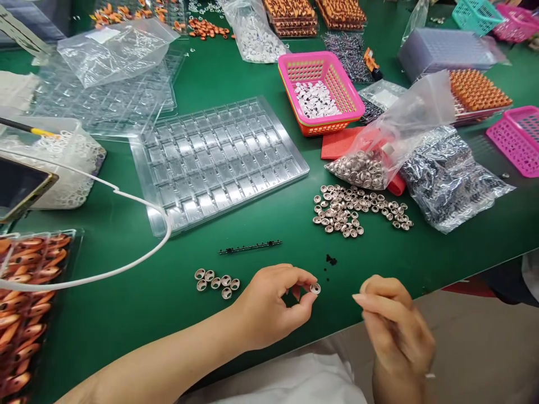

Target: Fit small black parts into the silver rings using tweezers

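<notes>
Between thumb and forefinger, my left hand [273,306] pinches a small round silver metal cup [315,288] with a dark hole. To its right, my right hand [396,320] hovers over the table's front edge, fingertips pressed together; whatever they hold, if anything, is too small to make out. A few tiny black pieces [332,260] lie just beyond the left fingertips. Left of that hand sits a small group of silver cups [216,282]. Behind it lies a thin black plastic strip [250,247] with small nubs. A larger spread of silver cups [341,210] covers the table farther right.
A clear compartment tray [223,163] lies mid-table. Behind the cups are a pink basket [290,84] of white pieces, a bag of cups [357,168] and a silvery bag [450,174]. A white cable [138,258] loops at left, near a tray of orange-brown parts [33,314].
</notes>
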The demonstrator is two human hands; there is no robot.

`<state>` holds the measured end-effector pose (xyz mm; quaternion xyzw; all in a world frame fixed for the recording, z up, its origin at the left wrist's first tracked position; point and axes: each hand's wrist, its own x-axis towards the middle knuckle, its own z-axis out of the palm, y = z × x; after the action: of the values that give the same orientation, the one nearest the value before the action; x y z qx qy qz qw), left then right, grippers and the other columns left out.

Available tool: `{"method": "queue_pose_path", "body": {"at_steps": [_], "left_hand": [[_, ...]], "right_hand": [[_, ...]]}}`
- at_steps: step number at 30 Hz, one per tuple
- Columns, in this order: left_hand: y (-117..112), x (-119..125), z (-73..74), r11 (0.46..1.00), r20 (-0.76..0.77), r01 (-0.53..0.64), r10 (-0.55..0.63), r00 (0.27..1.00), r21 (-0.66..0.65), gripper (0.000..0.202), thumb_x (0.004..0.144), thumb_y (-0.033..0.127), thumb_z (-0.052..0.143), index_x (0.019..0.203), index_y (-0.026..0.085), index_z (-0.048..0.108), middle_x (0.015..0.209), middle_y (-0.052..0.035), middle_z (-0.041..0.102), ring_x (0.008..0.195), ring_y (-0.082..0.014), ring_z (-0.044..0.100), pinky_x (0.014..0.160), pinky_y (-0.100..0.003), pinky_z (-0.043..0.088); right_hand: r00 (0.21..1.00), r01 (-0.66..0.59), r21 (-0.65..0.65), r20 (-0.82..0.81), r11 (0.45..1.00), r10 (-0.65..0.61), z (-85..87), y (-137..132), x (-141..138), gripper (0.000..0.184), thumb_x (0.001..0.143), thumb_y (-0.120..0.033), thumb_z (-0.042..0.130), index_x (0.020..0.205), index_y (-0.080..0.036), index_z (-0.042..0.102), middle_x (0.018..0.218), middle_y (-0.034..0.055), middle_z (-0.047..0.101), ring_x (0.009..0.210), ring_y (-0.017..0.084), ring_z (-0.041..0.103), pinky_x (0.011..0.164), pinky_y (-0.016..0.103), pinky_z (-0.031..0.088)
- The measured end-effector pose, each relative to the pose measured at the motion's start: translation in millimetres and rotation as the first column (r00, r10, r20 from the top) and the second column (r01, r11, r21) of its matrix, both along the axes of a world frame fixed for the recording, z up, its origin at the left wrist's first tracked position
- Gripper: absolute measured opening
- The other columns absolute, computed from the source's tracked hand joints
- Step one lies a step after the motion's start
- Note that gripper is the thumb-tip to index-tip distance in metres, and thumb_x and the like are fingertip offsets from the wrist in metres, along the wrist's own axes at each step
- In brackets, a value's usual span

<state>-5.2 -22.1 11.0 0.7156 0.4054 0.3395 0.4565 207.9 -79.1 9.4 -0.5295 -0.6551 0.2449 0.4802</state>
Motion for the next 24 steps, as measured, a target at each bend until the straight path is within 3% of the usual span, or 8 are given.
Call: {"method": "queue_pose_path", "body": {"at_steps": [3, 6, 15, 24], "left_hand": [[-2, 0, 2.2, 0.996, 0.036, -0.026, 0.029, 0.999, -0.08, 0.012, 0.081, 0.012, 0.066, 0.09, 0.017, 0.072, 0.072, 0.0003, 0.072, 0.06, -0.0102, 0.064, 0.056, -0.019, 0.051], [-4, 0, 2.8, 0.994, 0.057, -0.015, 0.022, 0.998, -0.108, 0.013, 0.08, 0.013, 0.066, 0.09, 0.016, 0.073, 0.073, -0.0003, 0.073, 0.06, -0.0106, 0.065, 0.057, -0.02, 0.053], [-4, -1, 5.6, 0.997, 0.062, 0.079, -0.077, 0.995, -0.025, 0.017, 0.08, 0.008, 0.061, 0.092, 0.015, 0.071, 0.073, -0.0005, 0.071, 0.063, -0.0114, 0.061, 0.059, -0.021, 0.05], [-2, -6, 7.1, 0.974, 0.042, 0.22, -0.218, 0.975, -0.055, 0.012, 0.091, 0.014, 0.061, 0.1, 0.014, 0.069, 0.081, -0.0035, 0.07, 0.075, -0.0146, 0.061, 0.07, -0.025, 0.049]], "right_hand": [[0.956, -0.205, 0.056, 0.225, 0.977, 0.188, -2.1, 2, 1, 0.042, 0.084, -0.005, 0.066, 0.119, -0.027, 0.064, 0.088, 0.0027, 0.061, 0.068, 0.014, 0.059, 0.059, 0.03, 0.052], [0.902, -0.315, 0.062, 0.329, 0.947, 0.279, -6.0, 8, 0, 0.046, 0.084, -0.002, 0.065, 0.124, -0.025, 0.061, 0.089, 0.0035, 0.063, 0.068, 0.013, 0.058, 0.058, 0.027, 0.052], [0.814, -0.413, 0.082, 0.479, 0.907, 0.328, -4.5, 12, 0, 0.036, 0.083, -0.003, 0.066, 0.116, -0.018, 0.063, 0.088, 0.0062, 0.066, 0.07, 0.015, 0.056, 0.059, 0.028, 0.05], [0.799, -0.448, 0.121, 0.499, 0.886, 0.335, 0.6, 16, -2, 0.027, 0.086, -0.003, 0.06, 0.111, -0.013, 0.064, 0.083, 0.0052, 0.066, 0.064, 0.013, 0.051, 0.055, 0.027, 0.044]]}}
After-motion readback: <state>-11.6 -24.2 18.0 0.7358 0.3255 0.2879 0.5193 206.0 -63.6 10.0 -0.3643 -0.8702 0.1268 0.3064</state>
